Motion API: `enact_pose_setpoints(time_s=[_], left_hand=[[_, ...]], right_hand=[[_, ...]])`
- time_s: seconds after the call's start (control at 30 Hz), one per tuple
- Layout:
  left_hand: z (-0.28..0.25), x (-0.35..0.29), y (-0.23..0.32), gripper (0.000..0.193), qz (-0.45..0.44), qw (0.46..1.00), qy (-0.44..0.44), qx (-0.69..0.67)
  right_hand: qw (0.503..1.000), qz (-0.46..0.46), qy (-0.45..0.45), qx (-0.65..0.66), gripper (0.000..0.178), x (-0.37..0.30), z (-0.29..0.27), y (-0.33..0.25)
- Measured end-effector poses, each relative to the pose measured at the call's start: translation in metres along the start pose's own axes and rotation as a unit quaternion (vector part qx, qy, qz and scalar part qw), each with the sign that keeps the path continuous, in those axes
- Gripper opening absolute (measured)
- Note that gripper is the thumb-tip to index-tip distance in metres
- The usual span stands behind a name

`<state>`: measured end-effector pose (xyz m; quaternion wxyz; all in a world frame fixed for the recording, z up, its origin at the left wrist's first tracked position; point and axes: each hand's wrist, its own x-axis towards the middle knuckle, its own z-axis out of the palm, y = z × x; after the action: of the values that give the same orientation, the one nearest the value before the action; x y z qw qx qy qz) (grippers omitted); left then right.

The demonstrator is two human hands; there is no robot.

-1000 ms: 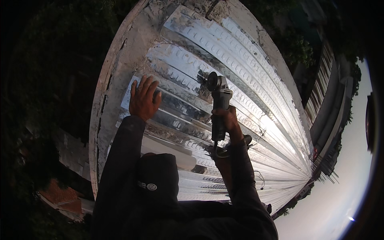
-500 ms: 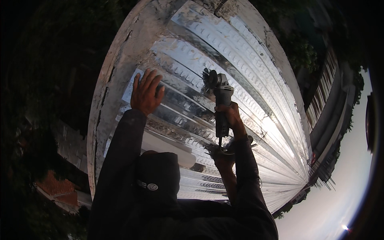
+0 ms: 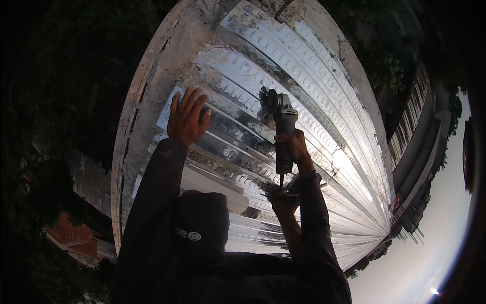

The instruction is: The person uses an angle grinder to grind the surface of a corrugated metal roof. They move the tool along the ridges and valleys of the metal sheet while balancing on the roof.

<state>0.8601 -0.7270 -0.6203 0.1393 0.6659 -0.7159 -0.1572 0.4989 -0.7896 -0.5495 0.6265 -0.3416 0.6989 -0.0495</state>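
Note:
My right hand (image 3: 294,146) is wrapped round the body of a dark angle grinder (image 3: 285,126). The grinder points away from me over ribbed, shiny metal decking (image 3: 304,91), with a round disc at its head and a dark bristly tuft beside the disc. Its cord leaves the near end. Further left, my left hand (image 3: 188,117) lies with fingers apart near the end of a decking sheet, holding nothing. Whether the disc touches the metal I cannot tell.
A rough concrete edge (image 3: 136,111) runs down the left side, with dark ground beyond it. Past the right edge are a corrugated roof (image 3: 409,101) and several thin bars (image 3: 412,228). A pale rounded form (image 3: 215,187) lies near my dark clothing.
The view has shifted slightly, so hands and grinder appear a little further right. Both hands keep the same pose.

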Motion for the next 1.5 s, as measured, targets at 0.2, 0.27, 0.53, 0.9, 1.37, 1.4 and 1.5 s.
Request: enact_pose_setpoints(time_s=[0.2, 0.27, 0.53, 0.9, 1.37, 1.4, 1.5], left_hand=[[-0.001, 0.002, 0.002, 0.043, -0.004, 1.0, -0.003, -0.008], [0.0, 0.0, 0.001, 0.043, -0.002, 1.0, -0.002, -0.003], [-0.001, 0.0, 0.0, 0.043, 0.01, 1.0, 0.01, -0.004], [-0.002, 0.001, 0.001, 0.042, 0.002, 1.0, -0.004, -0.011], [-0.003, 0.001, 0.001, 0.042, 0.001, 1.0, -0.005, -0.014], [-0.002, 0.001, 0.001, 0.042, 0.0, 1.0, -0.007, -0.014], [-0.003, 0.002, 0.002, 0.042, 0.0, 1.0, -0.007, -0.014]], right_hand=[[1.0, -0.012, -0.007, -0.018, 0.029, 0.003, -0.007, 0.007], [1.0, -0.014, -0.008, -0.018, 0.029, 0.003, -0.006, 0.006], [0.999, -0.018, -0.018, -0.024, 0.035, 0.005, -0.007, 0.006], [1.0, -0.001, -0.008, -0.023, 0.029, 0.008, -0.006, 0.004], [0.999, -0.006, -0.011, -0.03, 0.028, 0.008, -0.005, -0.004], [0.999, -0.002, -0.007, -0.034, 0.028, 0.008, -0.004, -0.005], [0.999, -0.005, 0.0, -0.033, 0.028, 0.013, -0.007, -0.001]])
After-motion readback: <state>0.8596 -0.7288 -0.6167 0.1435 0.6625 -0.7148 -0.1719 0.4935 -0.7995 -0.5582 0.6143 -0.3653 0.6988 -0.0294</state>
